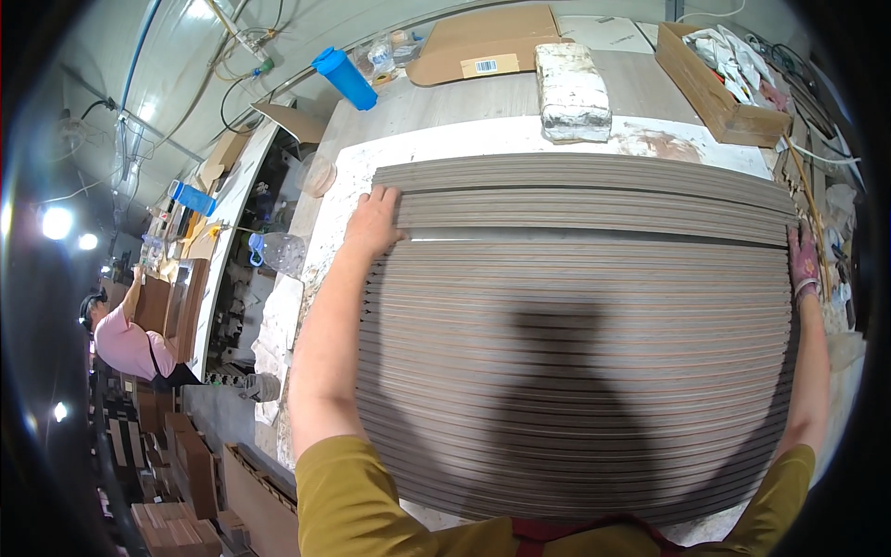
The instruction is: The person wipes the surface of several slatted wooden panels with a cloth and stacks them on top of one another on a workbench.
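Note:
Long thin grey-brown boards [575, 362], seen by their edges, lie packed side by side in front of me. At the far side a narrower group of boards [594, 206] sits apart from them, with a gap that is widest toward the left. My bare left hand [374, 221] grips this far group at its left end, fingers over the corner. At the right end, my right hand [804, 262], in a pink patterned glove, presses against the board ends with its fingers pointing away from me. Its fingertips are partly hidden.
Beyond the boards stand a stained white block [573, 93], flat cardboard [492, 42], a blue bottle [344, 78] and an open carton [719, 88] of crumpled material. A clear plastic jug [277, 252] lies at the table's left edge. Farther left, a person [135, 343] in pink works at another bench.

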`<state>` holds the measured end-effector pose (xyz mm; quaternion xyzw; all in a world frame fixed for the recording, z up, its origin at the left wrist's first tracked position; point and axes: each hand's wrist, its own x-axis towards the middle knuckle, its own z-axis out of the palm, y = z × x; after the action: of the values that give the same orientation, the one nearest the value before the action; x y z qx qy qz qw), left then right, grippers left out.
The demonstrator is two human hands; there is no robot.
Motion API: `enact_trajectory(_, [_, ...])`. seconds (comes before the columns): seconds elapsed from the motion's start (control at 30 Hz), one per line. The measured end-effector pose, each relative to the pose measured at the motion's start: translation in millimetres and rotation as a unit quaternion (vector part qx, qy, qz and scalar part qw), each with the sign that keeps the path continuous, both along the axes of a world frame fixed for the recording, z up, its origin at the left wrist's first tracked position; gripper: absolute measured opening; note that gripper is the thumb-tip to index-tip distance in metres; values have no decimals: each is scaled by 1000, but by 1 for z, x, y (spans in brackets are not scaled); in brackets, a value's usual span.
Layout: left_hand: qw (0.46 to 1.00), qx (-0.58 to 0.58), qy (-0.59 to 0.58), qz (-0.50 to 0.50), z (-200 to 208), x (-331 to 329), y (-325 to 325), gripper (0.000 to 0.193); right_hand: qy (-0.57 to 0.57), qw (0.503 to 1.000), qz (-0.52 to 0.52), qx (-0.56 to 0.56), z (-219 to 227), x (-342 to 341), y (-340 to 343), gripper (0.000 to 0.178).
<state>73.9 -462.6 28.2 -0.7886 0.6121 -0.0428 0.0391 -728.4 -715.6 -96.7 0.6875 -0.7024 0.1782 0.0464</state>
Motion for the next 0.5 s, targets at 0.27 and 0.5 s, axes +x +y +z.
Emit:
enact_trajectory(0.27, [999, 4, 20, -34, -3, 8, -1, 76, -37, 995, 17, -91, 0, 0, 1, 58])
enact_trajectory(0.5, [999, 13, 30, -35, -7, 14, 0, 72, 40, 978, 133, -156, 48, 113, 50, 54])
